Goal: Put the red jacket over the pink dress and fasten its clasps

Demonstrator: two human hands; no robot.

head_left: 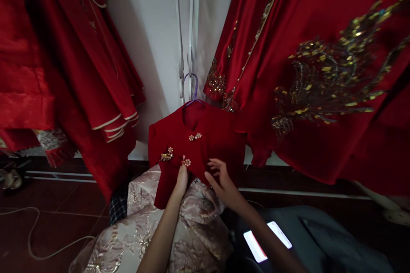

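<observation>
A red jacket (224, 132) hangs in front of me on a purple hanger (195, 89). One pearl flower clasp (195, 137) sits below its neck. Lower down, a second flower clasp (186, 162) lies just above my left hand (182, 179), which pinches the jacket's front edge there. A gold ornament (166, 155) sits on the jacket left of that hand. My right hand (225, 184) is at the other front panel, fingers apart and slightly bent; I cannot tell whether they touch the cloth.
Red garments (96, 59) hang at the left, and a red dress with gold sequins (333, 72) at the right. Pale patterned brocade (128, 239) lies below my arms. A lit phone (256, 247) rests at the lower right. A white cable (32, 230) curves across the floor.
</observation>
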